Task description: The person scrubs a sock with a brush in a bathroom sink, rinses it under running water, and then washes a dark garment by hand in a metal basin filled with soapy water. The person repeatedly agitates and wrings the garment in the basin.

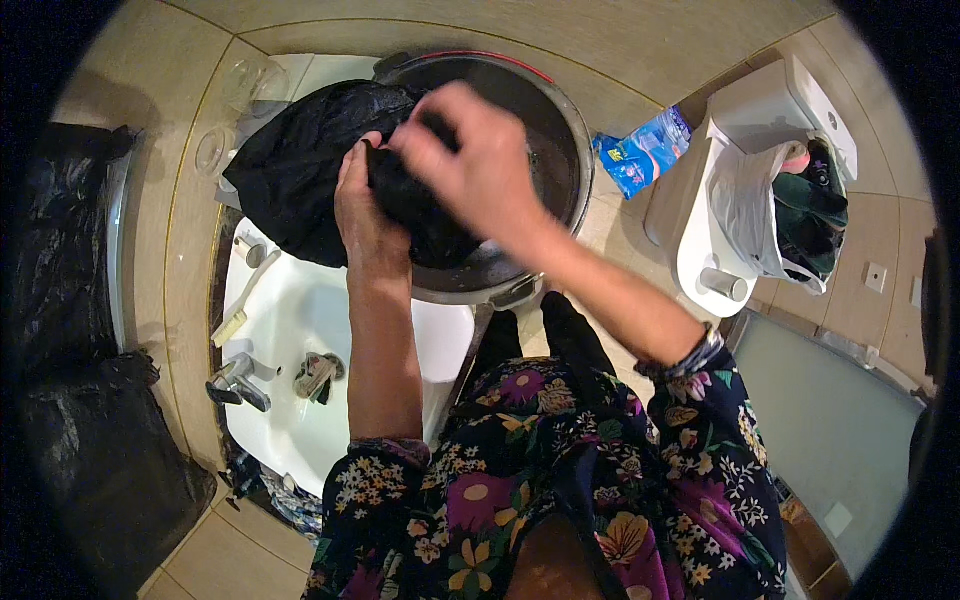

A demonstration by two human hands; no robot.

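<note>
A large black cloth garment (300, 165) hangs bunched over the left rim of a dark round basin (560, 130), part of it inside. My left hand (368, 205) is closed on the garment, its fingertips pinching a fold near the middle. Just to the right, my right hand (470, 160) is curled and smeared by motion, close against the same fold. Whether its fingers hold the cloth cannot be made out. Some water shows at the bottom of the basin.
Below the garment is a white sink (300, 300) with a metal faucet (238, 383), a pale-handled brush (245, 305) and a small cloth bundle (318, 377). To the right stand a blue packet (645, 150) and a white toilet (705, 270) bearing a bag of dark clothes (808, 210).
</note>
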